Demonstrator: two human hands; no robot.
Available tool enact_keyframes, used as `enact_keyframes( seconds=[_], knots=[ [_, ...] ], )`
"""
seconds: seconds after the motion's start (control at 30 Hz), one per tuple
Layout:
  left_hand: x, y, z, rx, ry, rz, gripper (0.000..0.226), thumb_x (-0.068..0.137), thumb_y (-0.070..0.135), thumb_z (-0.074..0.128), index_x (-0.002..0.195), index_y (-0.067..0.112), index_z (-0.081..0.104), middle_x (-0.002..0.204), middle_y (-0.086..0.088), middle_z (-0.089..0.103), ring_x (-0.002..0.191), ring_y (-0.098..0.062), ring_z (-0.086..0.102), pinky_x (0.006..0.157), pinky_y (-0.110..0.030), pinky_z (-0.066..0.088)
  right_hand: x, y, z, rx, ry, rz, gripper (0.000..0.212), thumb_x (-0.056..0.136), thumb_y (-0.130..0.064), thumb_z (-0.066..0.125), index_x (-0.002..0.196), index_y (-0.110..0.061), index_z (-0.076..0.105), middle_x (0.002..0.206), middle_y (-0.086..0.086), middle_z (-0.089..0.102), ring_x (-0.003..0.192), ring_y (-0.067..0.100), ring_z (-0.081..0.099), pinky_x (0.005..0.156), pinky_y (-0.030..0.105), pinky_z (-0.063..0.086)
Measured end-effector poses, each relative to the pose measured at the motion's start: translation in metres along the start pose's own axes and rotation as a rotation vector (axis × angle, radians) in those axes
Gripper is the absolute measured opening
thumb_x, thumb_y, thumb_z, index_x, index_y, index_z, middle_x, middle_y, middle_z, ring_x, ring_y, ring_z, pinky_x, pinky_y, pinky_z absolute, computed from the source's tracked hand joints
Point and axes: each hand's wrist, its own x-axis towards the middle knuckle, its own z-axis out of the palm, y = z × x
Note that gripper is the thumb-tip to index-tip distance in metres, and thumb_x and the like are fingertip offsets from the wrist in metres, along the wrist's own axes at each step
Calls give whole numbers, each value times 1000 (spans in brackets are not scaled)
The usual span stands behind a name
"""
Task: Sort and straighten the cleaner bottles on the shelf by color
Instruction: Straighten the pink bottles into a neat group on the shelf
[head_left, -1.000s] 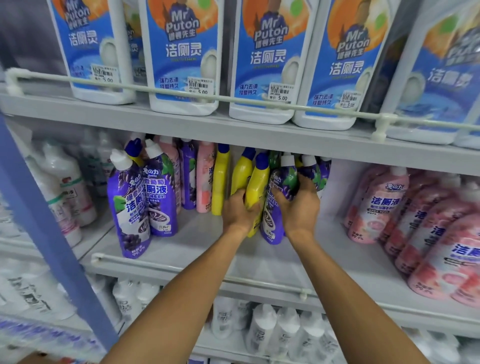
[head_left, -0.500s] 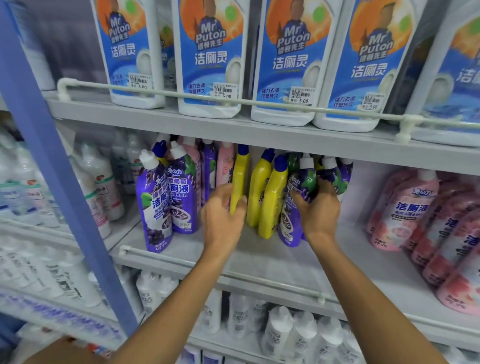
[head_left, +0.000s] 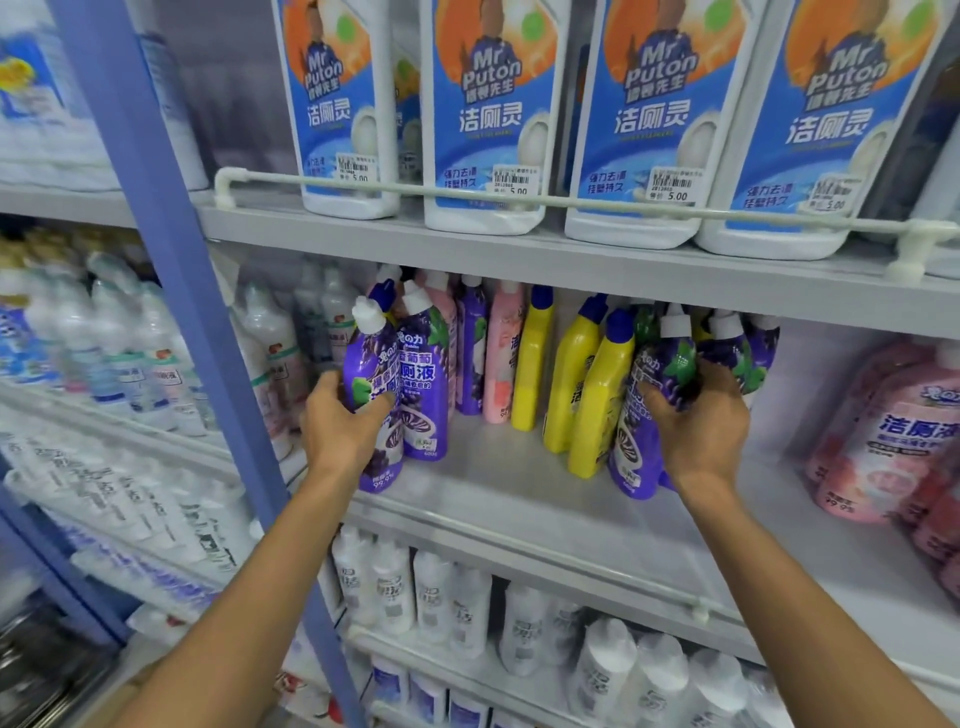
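On the middle shelf (head_left: 498, 499) stand mixed cleaner bottles. My left hand (head_left: 340, 421) grips the front-left purple bottle (head_left: 371, 374), which has a white cap and leans slightly. Beside it stands another purple bottle (head_left: 423, 389). Behind are a purple bottle (head_left: 470, 358), a pink bottle (head_left: 501, 358) and a yellow bottle (head_left: 530, 364). Two more yellow bottles with blue caps (head_left: 597, 395) stand mid-shelf. My right hand (head_left: 698, 415) is closed around a purple bottle (head_left: 641, 431) to their right, with other purple bottles (head_left: 737, 348) behind it.
Pink bottles (head_left: 893, 431) fill the shelf's right end. Large blue-labelled white bottles (head_left: 488, 119) stand on the shelf above behind a white rail (head_left: 571, 200). White bottles (head_left: 467, 608) fill the shelf below. A blue upright post (head_left: 171, 291) bounds the left side.
My left hand has left the yellow bottles, moved left and taken hold of the front-left purple bottle. My right hand stays on its purple bottle. The view has shifted left.
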Motion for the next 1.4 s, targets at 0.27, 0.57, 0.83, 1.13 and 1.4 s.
enact_keyframes(
  seconds=[0.27, 0.57, 0.83, 1.13, 1.4],
  knots=[
    [-34, 6, 28, -71, -121, 74, 29, 78, 17, 84, 103, 16, 68, 94, 0, 76, 75, -13, 69, 61, -27, 58, -3, -5, -3, 26, 8, 16, 56, 81, -35, 84, 124, -5, 62, 113, 17, 71, 101, 36, 67, 84, 42, 55],
    [-49, 26, 130, -143, -288, 99, 51, 62, 55, 79, 101, 24, 68, 90, 6, 78, 86, -20, 75, 81, -46, 61, -3, -6, -5, 38, 7, -12, 57, 83, -34, 83, 127, -5, 61, 118, 16, 69, 105, 36, 65, 87, 43, 55],
    [-73, 60, 170, -92, -332, 90, 28, 80, 31, 82, 88, 20, 57, 83, 3, 67, 76, -17, 61, 72, -27, 46, -3, -3, -4, 45, 19, -20, 57, 83, -35, 82, 127, -7, 61, 117, 15, 69, 105, 36, 66, 84, 41, 54],
    [-55, 61, 104, -448, -54, 73, 42, 93, 39, 71, 124, 13, 66, 116, 1, 73, 110, -9, 67, 94, -21, 53, -2, 0, -5, 45, 7, -68, 53, 83, -32, 83, 125, -4, 63, 115, 16, 68, 102, 37, 64, 82, 38, 50],
    [11, 49, 46, -456, 28, 66, 43, 87, 59, 68, 125, 41, 61, 124, 19, 68, 120, -6, 63, 107, -34, 48, -1, 5, -1, 83, -3, -46, 55, 83, -34, 83, 125, -5, 63, 112, 15, 68, 99, 35, 64, 83, 40, 52]
  ],
)
